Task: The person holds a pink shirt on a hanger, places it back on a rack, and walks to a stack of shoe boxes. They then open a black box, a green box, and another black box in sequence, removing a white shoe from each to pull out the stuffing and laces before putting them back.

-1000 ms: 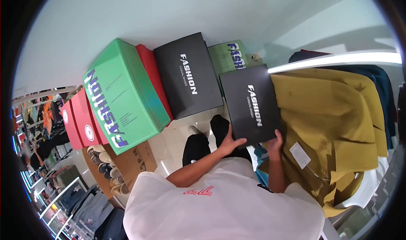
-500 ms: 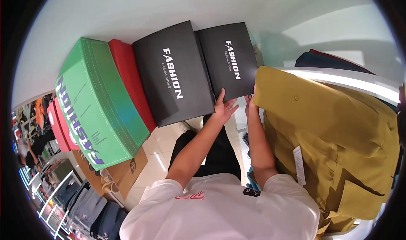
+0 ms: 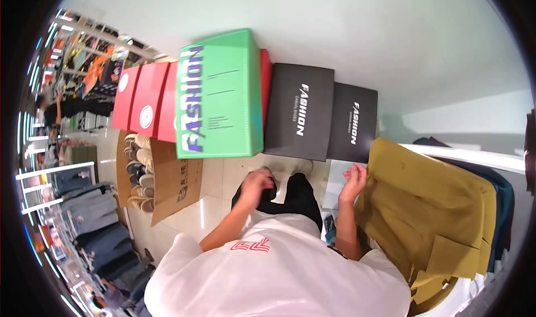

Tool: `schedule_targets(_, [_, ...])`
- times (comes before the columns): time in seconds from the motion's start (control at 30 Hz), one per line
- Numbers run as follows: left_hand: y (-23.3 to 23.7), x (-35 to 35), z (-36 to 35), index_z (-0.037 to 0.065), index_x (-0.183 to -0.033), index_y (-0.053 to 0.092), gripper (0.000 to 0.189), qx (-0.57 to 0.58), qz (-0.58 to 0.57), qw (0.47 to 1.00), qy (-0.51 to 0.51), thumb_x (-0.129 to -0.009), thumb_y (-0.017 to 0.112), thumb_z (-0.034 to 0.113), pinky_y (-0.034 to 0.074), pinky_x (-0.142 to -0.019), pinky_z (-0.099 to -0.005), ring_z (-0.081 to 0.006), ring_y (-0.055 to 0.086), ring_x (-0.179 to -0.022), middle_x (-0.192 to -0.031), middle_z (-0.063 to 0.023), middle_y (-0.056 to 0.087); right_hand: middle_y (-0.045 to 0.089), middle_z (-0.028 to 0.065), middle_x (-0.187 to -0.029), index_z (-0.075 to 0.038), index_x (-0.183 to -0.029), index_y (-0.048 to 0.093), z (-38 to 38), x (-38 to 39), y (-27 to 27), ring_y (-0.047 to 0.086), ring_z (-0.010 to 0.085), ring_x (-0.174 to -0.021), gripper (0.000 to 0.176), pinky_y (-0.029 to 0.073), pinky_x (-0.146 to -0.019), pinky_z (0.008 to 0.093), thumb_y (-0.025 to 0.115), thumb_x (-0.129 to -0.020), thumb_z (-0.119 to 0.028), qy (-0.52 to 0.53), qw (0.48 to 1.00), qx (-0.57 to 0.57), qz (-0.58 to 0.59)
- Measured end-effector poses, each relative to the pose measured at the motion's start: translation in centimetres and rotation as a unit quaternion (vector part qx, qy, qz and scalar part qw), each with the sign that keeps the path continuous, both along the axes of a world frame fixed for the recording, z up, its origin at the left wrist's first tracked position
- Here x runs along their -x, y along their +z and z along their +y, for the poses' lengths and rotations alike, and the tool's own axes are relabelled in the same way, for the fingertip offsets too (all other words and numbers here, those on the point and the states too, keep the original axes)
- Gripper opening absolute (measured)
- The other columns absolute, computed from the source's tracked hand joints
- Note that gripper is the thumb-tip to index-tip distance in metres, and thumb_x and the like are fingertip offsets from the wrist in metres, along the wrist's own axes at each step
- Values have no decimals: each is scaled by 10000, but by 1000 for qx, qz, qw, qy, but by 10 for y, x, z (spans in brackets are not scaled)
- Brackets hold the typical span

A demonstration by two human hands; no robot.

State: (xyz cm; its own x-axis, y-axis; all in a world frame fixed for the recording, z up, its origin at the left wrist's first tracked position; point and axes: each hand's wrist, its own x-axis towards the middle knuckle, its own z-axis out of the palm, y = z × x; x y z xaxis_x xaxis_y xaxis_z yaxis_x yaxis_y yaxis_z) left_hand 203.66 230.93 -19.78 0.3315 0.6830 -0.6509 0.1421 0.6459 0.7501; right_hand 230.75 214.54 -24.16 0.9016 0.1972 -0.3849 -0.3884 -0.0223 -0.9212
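Note:
My left hand [image 3: 258, 183] hangs in front of my legs, apart from the boxes, and motion smears its fingers. Just below the smaller black shoe box [image 3: 353, 121] is my right hand [image 3: 353, 182], its fingers loosely curled and a little apart, with nothing in them. The larger black shoe box [image 3: 300, 111] stands to the left of the small one, both lettered FASHION. Left of these is a green shoe box [image 3: 219, 93] with purple FASHION lettering. A mustard-coloured garment [image 3: 424, 199] hangs close to the right of my right hand.
Several red shoe boxes [image 3: 149, 100] line up beyond the green one. A cardboard carton [image 3: 177, 177] with several shoes [image 3: 146, 152] stands on the tiled floor below. Clothes racks [image 3: 92, 211] and another person [image 3: 53, 109] are farther left. A white wall [image 3: 413, 54] runs behind the boxes.
Both hands have come away from the smaller black box. My left hand has swung left and down. The view has turned left, showing more red boxes and the carton of shoes.

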Motion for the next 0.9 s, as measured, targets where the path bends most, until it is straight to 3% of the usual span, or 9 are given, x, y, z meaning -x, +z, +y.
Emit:
schedule_targets(0.13, [59,102,76,85,-776,532,277,-179,37,947,263,-970,566,280,454,-581,-277,-132,520,-578,-659,-31,507,606,31,-919,-31,-1146,633,82,13,84,577,110,-782,190,509,-723,272,576,-1018,-160,193,974,-78,-95])
schedule_targets(0.27, [97,128,146,84,-929,620,250,-224,33,927,299,-981,598,327,488,-646,-284,-93,554,-710,-824,-6,580,612,60,-1032,-27,-1297,578,168,37,139,596,122,-874,330,517,-772,271,569,-1034,-227,378,914,-130,-77])
schedule_targets(0.4, [131,87,180,56,-1060,628,320,-199,23,977,77,-1026,567,368,485,-650,-260,-91,577,-730,-845,-9,606,598,146,-1174,11,-1464,429,232,67,178,610,238,-1005,631,493,-939,368,617,-1006,-380,491,865,-23,-105])
schedule_targets(0.43, [135,88,181,53,-1050,624,327,-187,22,980,59,-1025,567,375,493,-629,-263,-97,584,-711,-824,-11,598,598,192,-1208,12,-1500,376,242,66,168,586,327,-1120,727,455,-1007,424,672,-964,-381,497,826,19,-266])
schedule_targets(0.47, [138,86,182,51,-1040,620,336,-177,19,983,41,-1024,568,382,501,-609,-267,-103,590,-693,-802,-12,590,596,233,-1216,-4,-1489,406,247,68,199,546,369,-1197,735,449,-1015,442,719,-915,-341,510,788,81,-335])
schedule_targets(0.53, [157,87,168,32,-1025,611,353,-99,1,995,-25,-1009,595,384,526,-579,-286,-117,613,-691,-800,-29,597,601,163,-1120,-26,-1439,511,266,53,212,602,276,-1041,612,482,-948,374,728,-903,-227,526,766,122,-348])
schedule_targets(0.73, [154,40,144,-15,-1220,620,509,60,-82,927,-362,-1030,552,452,577,-700,-339,-185,671,-822,-954,-97,689,616,209,-1274,-51,-1366,591,348,1,237,599,388,-1136,554,448,-1028,444,722,-891,-304,626,710,99,-307])
schedule_targets(0.87, [152,34,165,0,-1209,655,500,30,-106,934,-341,-1028,564,457,571,-749,-335,-179,661,-957,-1053,-123,692,615,225,-1306,-62,-1385,578,364,14,224,589,396,-1185,576,436,-1054,439,718,-896,-333,556,670,163,-465])
schedule_targets(0.9, [168,51,171,9,-1180,676,465,-101,-115,897,-414,-1019,588,437,562,-765,-324,-170,646,-1012,-1100,-126,688,627,230,-1278,-56,-1396,568,353,19,219,585,403,-1195,597,428,-1068,440,720,-893,-339,450,680,197,-544])
